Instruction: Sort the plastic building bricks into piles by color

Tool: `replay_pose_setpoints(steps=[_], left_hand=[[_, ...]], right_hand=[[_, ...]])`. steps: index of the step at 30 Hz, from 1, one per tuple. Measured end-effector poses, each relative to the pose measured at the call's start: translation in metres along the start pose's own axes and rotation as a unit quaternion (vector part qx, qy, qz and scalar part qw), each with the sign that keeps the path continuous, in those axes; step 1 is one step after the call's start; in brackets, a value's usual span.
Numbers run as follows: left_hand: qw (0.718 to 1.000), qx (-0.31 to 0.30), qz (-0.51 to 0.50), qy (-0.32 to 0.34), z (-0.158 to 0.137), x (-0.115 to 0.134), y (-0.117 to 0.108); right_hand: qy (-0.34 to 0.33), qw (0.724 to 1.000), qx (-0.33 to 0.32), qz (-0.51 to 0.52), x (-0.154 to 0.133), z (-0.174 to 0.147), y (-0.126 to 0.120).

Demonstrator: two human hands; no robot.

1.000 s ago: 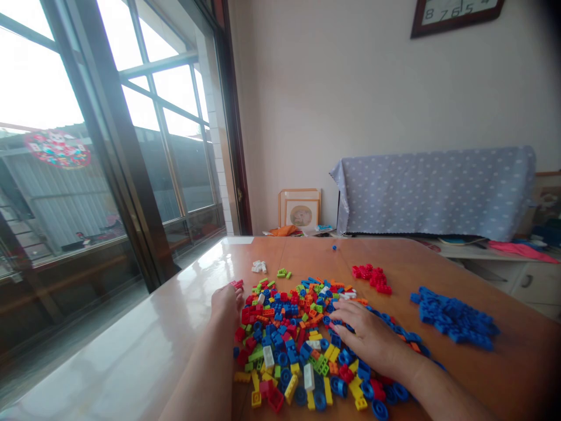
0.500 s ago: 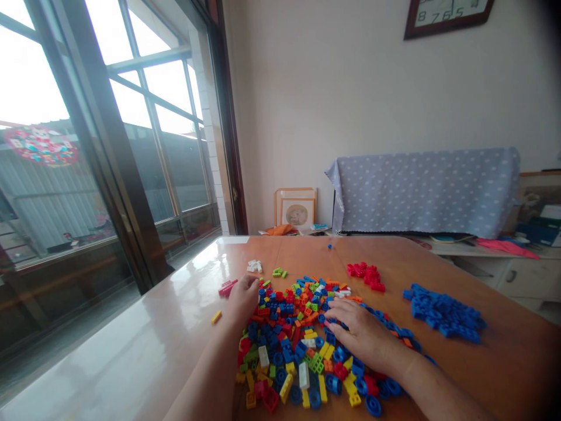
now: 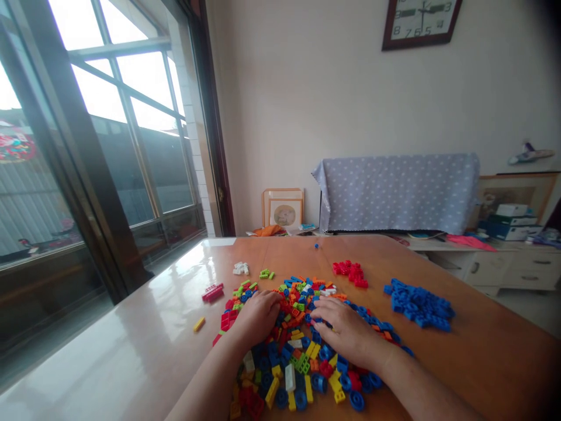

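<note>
A mixed pile of toy building bricks (image 3: 302,349) in several colours covers the near middle of the table. My left hand (image 3: 262,316) is over the left part of the pile, its fingers curled together and down among the bricks; whatever they grip is hidden. On the pile's right part rests my right hand (image 3: 342,327), fingers spread and touching bricks, with nothing visibly held. Left of the pile lie a small row of pink bricks (image 3: 213,293) and one yellow brick (image 3: 199,324).
Beyond the pile are small groups of white bricks (image 3: 241,268), lime bricks (image 3: 266,274) and red bricks (image 3: 350,272). A heap of blue bricks (image 3: 421,305) lies to the right. One small blue piece (image 3: 316,246) sits near the table's (image 3: 289,254) far edge.
My left hand has moved right, from beside the pink bricks into the pile. My right hand stays over the same part of the pile. The whole view has turned slightly right.
</note>
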State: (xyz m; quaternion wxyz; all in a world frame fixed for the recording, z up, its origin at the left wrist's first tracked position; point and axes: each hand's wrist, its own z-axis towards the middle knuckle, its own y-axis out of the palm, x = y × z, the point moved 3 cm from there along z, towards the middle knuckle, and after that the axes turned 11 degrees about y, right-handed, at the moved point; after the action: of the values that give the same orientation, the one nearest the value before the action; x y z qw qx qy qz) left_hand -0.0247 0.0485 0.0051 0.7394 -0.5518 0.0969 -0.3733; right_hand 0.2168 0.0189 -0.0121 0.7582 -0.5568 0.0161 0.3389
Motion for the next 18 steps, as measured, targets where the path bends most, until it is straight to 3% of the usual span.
replay_pose_setpoints(steps=[8, 18], left_hand=[[0.999, -0.006, -0.049, 0.005, -0.001, 0.011, -0.005], [0.999, 0.018, 0.043, 0.01, 0.001, 0.007, 0.003]], right_hand=[[0.018, 1.0, -0.01, -0.007, 0.008, 0.0, 0.0], [0.025, 0.998, 0.046, -0.02, 0.019, 0.004, -0.008]])
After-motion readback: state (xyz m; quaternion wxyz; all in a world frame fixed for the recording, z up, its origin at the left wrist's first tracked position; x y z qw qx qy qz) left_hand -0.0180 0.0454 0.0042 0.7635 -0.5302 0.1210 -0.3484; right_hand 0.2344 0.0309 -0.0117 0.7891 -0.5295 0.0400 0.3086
